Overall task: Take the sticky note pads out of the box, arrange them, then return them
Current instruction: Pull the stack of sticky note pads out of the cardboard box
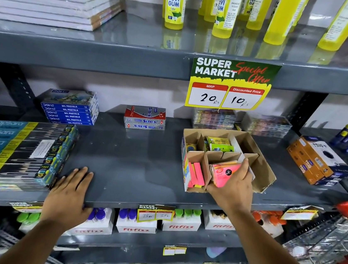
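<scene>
A brown cardboard box [264,170] with inner dividers sits on the grey middle shelf [135,162]. Pink and yellow sticky note pads [196,173] stand in its front left compartment. Green and yellow pads [219,144] lie in a rear compartment. My right hand [233,193] grips a stack of pink sticky note pads [225,174] at the box's front middle compartment, fingers wrapped over the top. My left hand [71,191] rests flat on the shelf's front edge, fingers spread, holding nothing.
Apsara pencil boxes [19,151] lie at the left beside my left hand. Blue oil pastel boxes [71,109] and a Softek box [144,117] stand further back. Orange Trio boxes [317,163] sit right. A price sign [230,86] hangs above. A wire trolley [334,243] stands at the lower right.
</scene>
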Demonstrator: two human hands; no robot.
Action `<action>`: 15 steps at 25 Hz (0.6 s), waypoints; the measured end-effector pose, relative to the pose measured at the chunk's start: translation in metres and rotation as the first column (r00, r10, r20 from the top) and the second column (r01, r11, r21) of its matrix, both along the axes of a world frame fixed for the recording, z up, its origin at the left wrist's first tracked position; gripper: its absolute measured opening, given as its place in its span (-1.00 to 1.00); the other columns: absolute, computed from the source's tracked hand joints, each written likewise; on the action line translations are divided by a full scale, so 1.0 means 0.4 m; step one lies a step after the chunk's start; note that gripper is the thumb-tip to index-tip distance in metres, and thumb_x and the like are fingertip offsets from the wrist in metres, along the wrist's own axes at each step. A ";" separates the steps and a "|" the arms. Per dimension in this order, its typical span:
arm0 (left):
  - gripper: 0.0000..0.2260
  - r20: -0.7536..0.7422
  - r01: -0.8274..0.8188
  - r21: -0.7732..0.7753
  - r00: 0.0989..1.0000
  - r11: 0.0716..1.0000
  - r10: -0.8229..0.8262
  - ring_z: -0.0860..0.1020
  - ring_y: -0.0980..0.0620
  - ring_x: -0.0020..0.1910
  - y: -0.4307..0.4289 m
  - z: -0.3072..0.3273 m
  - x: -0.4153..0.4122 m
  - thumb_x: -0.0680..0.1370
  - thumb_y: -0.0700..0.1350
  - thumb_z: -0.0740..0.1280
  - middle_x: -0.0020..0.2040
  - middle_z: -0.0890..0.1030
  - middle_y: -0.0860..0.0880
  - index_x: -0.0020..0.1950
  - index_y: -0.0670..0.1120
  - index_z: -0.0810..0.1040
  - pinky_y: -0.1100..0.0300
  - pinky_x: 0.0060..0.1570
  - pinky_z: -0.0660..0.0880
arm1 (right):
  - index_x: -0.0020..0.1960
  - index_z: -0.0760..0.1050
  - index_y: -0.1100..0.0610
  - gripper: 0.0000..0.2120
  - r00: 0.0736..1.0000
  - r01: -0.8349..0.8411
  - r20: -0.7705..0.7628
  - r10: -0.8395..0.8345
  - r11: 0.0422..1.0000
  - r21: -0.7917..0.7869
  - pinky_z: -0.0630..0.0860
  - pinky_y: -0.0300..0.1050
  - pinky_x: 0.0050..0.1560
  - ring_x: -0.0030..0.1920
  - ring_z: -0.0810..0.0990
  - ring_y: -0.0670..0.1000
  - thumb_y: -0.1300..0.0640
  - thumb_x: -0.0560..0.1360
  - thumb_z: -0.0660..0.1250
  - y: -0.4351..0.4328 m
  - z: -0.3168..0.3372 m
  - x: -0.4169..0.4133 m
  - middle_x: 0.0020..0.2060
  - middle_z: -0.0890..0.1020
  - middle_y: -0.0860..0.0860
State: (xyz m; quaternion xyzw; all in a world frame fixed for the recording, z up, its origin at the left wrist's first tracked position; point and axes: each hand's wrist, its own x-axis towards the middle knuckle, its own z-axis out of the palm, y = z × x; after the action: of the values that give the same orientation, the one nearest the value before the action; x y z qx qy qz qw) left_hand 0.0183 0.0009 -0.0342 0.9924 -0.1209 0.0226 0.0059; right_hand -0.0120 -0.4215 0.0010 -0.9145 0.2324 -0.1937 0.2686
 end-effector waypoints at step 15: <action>-0.23 0.007 -0.013 0.000 1.000 1.000 0.013 0.42 -0.35 0.32 -0.004 -0.007 0.001 0.24 0.05 0.31 0.36 0.41 -0.37 0.35 -0.36 0.38 -0.21 0.26 0.38 | 0.48 -0.06 0.15 0.23 0.994 -0.091 -0.053 0.097 0.991 0.101 0.42 -0.07 -0.12 0.06 0.51 0.22 -0.11 0.03 0.58 0.243 0.290 0.108 0.14 0.44 0.22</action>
State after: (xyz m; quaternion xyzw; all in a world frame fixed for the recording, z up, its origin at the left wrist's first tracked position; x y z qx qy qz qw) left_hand 0.0186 -0.0008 -0.0372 0.9930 -0.1147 0.0261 0.0055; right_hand 0.0311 -0.3244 0.1169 -0.9153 0.2062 -0.1425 0.3152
